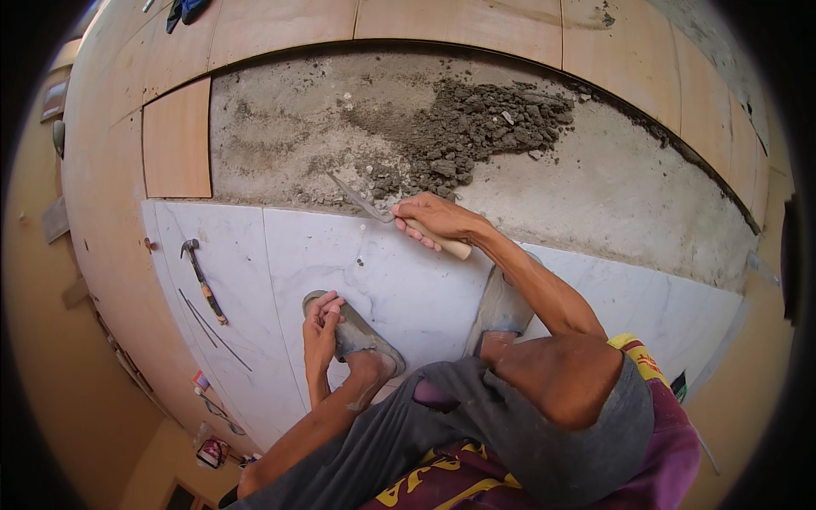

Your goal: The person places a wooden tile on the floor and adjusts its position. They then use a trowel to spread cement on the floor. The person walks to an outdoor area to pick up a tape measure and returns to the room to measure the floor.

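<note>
My right hand [435, 219] is wrapped round the wooden handle of a trowel [361, 200]. The blade points up and left, over the edge where the white marbled tiles [399, 255] meet the bare screed. Just beyond it lies a heap of dark, crumbly mortar [476, 127]. Near my left sandal [361, 331], my left hand [320, 334] hangs with loosely bent fingers and nothing visible in it. I squat on the tiles with both feet on them.
A hammer [202, 280] and thin rods [212, 327] lie on the tiles at left. Wood-coloured tiles [280, 25] border the bare concrete strip [586, 178] on its far side, and one such tile [177, 140] closes its left end. Small packages [211, 452] stand at lower left.
</note>
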A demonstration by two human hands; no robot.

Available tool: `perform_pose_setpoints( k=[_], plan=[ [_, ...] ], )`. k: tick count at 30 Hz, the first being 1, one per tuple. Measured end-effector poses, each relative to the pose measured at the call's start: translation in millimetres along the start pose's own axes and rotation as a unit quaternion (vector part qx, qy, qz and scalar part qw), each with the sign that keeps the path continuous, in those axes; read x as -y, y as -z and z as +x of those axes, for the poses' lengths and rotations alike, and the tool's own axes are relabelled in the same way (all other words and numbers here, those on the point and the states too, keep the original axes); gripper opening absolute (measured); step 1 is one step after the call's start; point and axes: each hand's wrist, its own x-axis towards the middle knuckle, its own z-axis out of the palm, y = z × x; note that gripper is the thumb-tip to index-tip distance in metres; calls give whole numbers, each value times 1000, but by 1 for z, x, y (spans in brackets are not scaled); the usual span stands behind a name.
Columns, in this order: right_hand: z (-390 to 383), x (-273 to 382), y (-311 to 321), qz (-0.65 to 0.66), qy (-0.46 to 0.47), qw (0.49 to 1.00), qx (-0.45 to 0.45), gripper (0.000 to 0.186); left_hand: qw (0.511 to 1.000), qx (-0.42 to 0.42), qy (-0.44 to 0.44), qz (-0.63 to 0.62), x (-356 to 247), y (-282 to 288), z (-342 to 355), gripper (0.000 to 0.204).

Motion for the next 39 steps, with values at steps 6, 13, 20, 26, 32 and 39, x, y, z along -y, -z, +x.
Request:
perform_pose_setpoints(
  k=[6,13,20,26,32,39],
  plan=[
    [-5,-17,23,-32,-31,997,-68,37,999,-11,0,-30,0,6,-10,42],
    [-92,-34,32,-21,-57,982,-176,41,997,-26,4,-69,15,12,-15,42],
    [-49,-30,9,63,-7,968,-243,42,1000,0,1,-29,8,5,-6,42],
    [-122,-76,19,139,13,920,-366,41,998,-9,-3,-58,14,9,-9,43],
    [-13,-22,-33,154,77,968,-185,39,1000,14,-4,-19,11,2,1,43],
    [-1,-40,6,245,130,914,-295,37,1000,-1,-6,-9,7,8,-10,45]
  ],
)
